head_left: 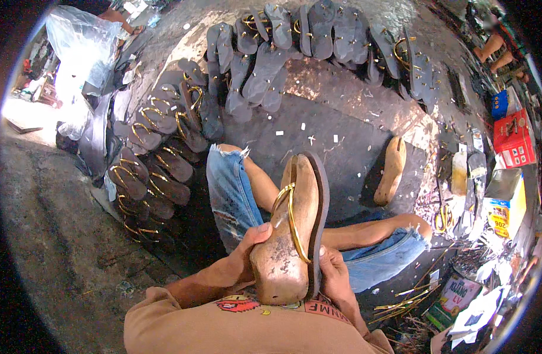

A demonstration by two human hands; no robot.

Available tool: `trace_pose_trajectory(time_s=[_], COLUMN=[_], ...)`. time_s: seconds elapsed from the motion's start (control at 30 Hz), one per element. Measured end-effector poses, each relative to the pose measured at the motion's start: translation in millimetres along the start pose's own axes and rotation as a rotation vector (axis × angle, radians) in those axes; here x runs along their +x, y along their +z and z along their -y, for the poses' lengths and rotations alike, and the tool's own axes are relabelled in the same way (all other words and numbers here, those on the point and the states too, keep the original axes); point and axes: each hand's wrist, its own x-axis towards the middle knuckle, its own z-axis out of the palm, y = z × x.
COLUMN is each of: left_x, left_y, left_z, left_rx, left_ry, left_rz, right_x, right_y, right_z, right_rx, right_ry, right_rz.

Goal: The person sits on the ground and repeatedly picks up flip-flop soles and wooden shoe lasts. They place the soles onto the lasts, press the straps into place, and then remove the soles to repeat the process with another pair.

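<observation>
A wooden shoe last (277,265) stands tilted up close to my body, toe end away from me. Against its right side lies a dark flip-flop sole (320,206), and the sandal's gold strap (295,227) runs across the wood. My left hand (245,252) is closed on the last's left side, thumb on top. With my right hand (337,274) I grip the flip-flop near its heel, thumb against the sole's edge. Most of my left fingers are hidden behind the last.
Dark sandals with gold straps (129,171) lie in rows at left; more soles (265,74) spread across the far side. A second wooden last (392,171) rests on the dark mat. Yellow-handled scissors (443,218), a red box (515,138) and gold strips (407,304) lie right.
</observation>
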Motion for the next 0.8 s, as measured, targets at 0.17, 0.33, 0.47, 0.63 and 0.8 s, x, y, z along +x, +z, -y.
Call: trace_pose_trajectory(time_s=[0.17,0.33,0.47,0.63,0.8], left_x=[-1,-8,-10,29,64], left_y=[-19,1,86,45,48], left_z=[13,2,-23,-9,-17], left_rx=[-0.298,-0.063,0.589,0.837,0.897], left_ry=[0.030,0.036,0.213,0.418,0.442], left_rz=[0.312,0.311,0.172,-0.082,-0.137], right_x=[-21,-21,14,36,40], right_y=[-10,-10,17,-1,7], right_z=[-16,-22,-24,-38,-16], right_rx=[0.275,0.152,0.125,0.478,0.066], right_ry=[0.157,0.182,0.371,0.093,-0.418], right_rz=[0.032,0.037,-0.207,-0.194,-0.155])
